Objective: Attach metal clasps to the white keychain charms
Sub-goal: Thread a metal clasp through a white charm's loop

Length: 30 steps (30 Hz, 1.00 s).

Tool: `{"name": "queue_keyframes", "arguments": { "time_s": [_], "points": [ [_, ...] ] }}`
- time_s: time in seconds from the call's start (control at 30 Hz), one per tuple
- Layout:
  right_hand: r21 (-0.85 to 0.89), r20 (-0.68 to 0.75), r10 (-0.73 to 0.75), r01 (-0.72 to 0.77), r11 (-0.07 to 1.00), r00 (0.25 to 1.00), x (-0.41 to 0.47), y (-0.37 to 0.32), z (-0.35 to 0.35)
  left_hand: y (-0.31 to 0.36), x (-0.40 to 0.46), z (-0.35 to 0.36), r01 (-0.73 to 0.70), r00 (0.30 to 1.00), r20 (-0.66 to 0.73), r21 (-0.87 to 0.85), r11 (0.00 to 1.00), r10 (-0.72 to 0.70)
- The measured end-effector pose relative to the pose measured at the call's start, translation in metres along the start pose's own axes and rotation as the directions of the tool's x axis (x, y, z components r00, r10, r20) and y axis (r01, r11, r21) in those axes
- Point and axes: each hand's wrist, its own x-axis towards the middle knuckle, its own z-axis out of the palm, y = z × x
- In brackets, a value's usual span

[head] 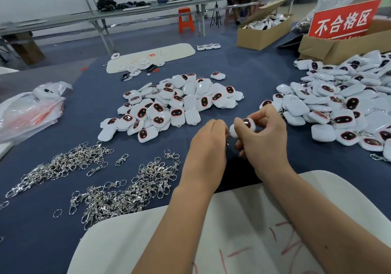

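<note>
Head view: right hand [261, 135] is pinching one white charm [243, 125] above the blue table [296, 167], dark face up, long axis running toward the left hand [208, 140]. Left fingers are curling together just beside the charm's lower end; a glint of metal is showing there, clasp mostly hidden. Loose clasps [118, 191] are lying left, unclasped charm pile [173, 104] ahead, finished pile [342, 106] right.

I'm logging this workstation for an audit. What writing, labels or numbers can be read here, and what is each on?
"不合格区": white characters on the red sign standing in the cardboard box at the far right.
Orange marks on the far white board: too blurred to read.
Red strokes on the near white board: not legible as text.
Charms: no readable print.
</note>
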Motion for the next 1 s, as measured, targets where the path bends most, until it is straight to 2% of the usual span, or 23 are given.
{"name": "queue_keyframes", "arguments": {
  "time_s": [0.33,0.57,0.67,0.8,1.0],
  "points": [
    [0.121,0.015,0.136,-0.137,0.983,0.991,0.004,-0.001,-0.003,-0.007,0.0,-0.001,-0.012,0.999,-0.043,-0.244,0.97,0.002],
    [0.136,0.054,0.152,-0.158,0.978,0.987,0.005,0.0,-0.004,-0.011,0.002,0.0,-0.081,0.993,-0.099,-0.205,0.975,0.062],
    [0.112,0.062,0.131,-0.137,0.984,0.989,0.005,0.0,-0.004,-0.015,0.002,-0.001,-0.089,0.992,-0.106,-0.232,0.969,0.066],
    [0.072,0.062,0.075,-0.08,0.994,0.995,0.002,0.001,-0.003,-0.018,0.0,-0.003,-0.029,0.995,-0.097,-0.308,0.951,-0.001],
    [0.022,0.053,-0.015,0.013,1.0,0.999,-0.002,-0.001,-0.002,-0.018,0.001,-0.006,-0.024,0.999,-0.053,-0.26,0.965,0.01]
  ]
}}
